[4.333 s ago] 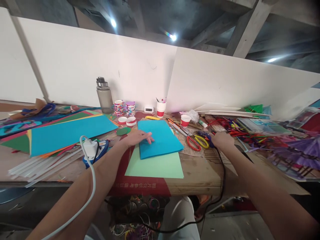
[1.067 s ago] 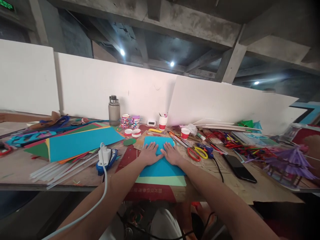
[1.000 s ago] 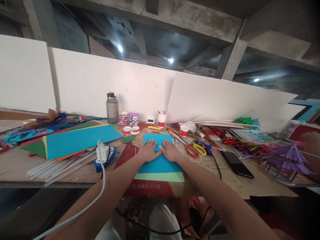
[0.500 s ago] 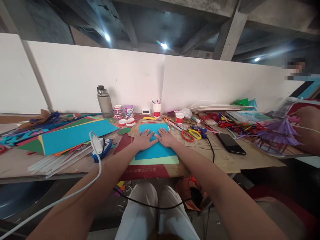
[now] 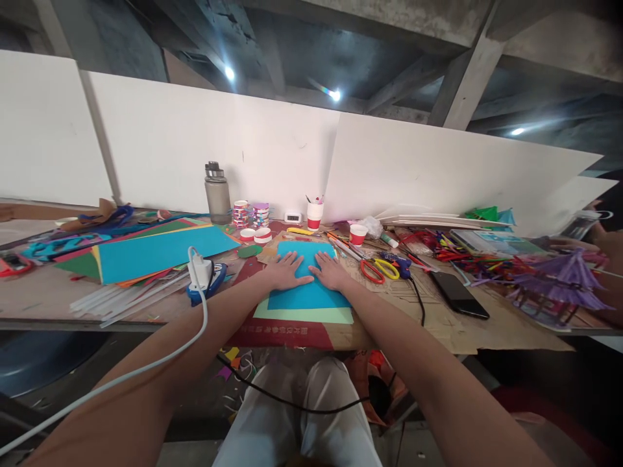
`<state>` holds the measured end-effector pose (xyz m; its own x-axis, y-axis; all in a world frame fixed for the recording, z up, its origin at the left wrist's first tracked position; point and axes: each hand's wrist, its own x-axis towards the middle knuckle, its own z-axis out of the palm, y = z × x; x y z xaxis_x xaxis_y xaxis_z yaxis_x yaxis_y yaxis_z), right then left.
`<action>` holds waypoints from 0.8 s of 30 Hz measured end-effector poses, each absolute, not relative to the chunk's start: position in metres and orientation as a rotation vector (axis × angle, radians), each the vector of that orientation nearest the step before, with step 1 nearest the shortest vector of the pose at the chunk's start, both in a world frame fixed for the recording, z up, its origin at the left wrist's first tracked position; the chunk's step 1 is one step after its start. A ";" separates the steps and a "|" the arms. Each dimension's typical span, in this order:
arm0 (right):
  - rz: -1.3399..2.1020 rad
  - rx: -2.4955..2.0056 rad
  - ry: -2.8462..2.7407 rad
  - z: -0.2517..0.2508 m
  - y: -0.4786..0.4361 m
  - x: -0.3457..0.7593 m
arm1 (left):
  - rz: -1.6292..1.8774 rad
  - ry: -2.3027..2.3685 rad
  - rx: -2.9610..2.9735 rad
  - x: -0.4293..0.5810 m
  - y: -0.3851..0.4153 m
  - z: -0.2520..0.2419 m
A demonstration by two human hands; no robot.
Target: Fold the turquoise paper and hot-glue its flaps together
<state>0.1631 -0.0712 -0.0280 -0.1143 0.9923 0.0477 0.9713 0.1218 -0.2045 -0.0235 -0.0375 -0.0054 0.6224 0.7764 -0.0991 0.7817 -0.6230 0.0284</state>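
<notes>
My left hand (image 5: 286, 272) lies flat on a sheet of blue paper (image 5: 304, 298), fingers spread. Flat on the same sheet, to the right, rests my right hand (image 5: 331, 271), its fingers stretched out too. A pale green sheet (image 5: 326, 316) shows from under the blue one along its near edge. Both sheets lie on a red and brown cardboard mat (image 5: 272, 334). Just right of my right hand are scissors with red and yellow handles (image 5: 372, 271) and a blue glue gun (image 5: 399, 266).
Left stand a grey bottle (image 5: 217, 198), a blue paper stack (image 5: 165, 253) and a power strip with a white plug (image 5: 200, 275). Right lie a black phone (image 5: 458, 295) and a purple paper pavilion (image 5: 559, 285). Paper cups (image 5: 358, 235) stand behind. A white cable (image 5: 160, 360) crosses my left arm.
The view has turned slightly left, so things appear shifted rightward. Both hands stay flat on the blue paper. The person at the far right is now mostly out of view.
</notes>
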 end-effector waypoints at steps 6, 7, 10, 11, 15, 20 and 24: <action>0.031 -1.924 -2.070 -0.015 -0.070 0.161 | -0.176 1.481 2.823 -0.026 -0.031 0.010; -0.039 -1.900 -2.010 -0.012 -0.068 0.160 | -0.115 1.492 2.870 -0.021 -0.031 0.011; -0.135 -1.792 -1.916 -0.007 -0.062 0.158 | 0.053 1.383 2.942 -0.004 -0.032 0.007; -0.100 -1.769 -1.939 -0.008 -0.060 0.158 | 0.023 1.297 2.935 0.001 -0.032 0.004; 0.217 -1.780 -2.159 -0.019 -0.049 0.161 | -0.042 1.164 2.838 0.007 -0.026 -0.007; 0.373 -1.811 -2.240 -0.022 -0.029 0.168 | -0.055 1.166 2.811 0.008 0.001 -0.011; 0.372 -1.787 -2.216 -0.021 -0.023 0.171 | 0.033 1.165 2.825 0.012 0.013 -0.018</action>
